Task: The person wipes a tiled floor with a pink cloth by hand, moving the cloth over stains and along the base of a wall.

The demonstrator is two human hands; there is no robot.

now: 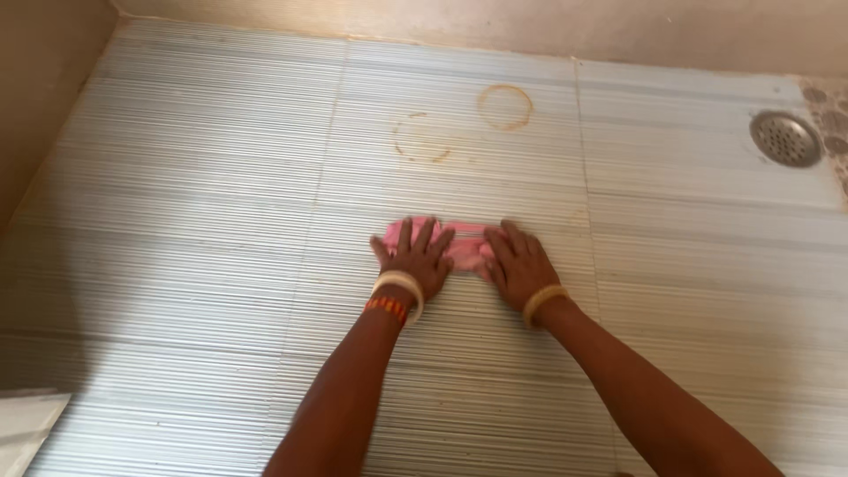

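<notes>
cloth (pixel 466 244): pink, plain
floor tiles (pixel 221 221): pale blue-grey, fine horizontal stripes
ring stains (pixel 505 107): rusty brown, two circles
drain cover (pixel 785 138): silver metal, dotted holes
left hand (pixel 415 261) bangles: cream, plus orange-red
right hand (pixel 523 265) bangle: cream
wall (pixel 53 88): beige

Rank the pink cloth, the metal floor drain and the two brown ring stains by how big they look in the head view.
1. Pink cloth, partly hidden under both hands.
2. Metal floor drain.
3. Two ring stains, left and right: too alike to rank; the drain barely exceeds them.
</notes>
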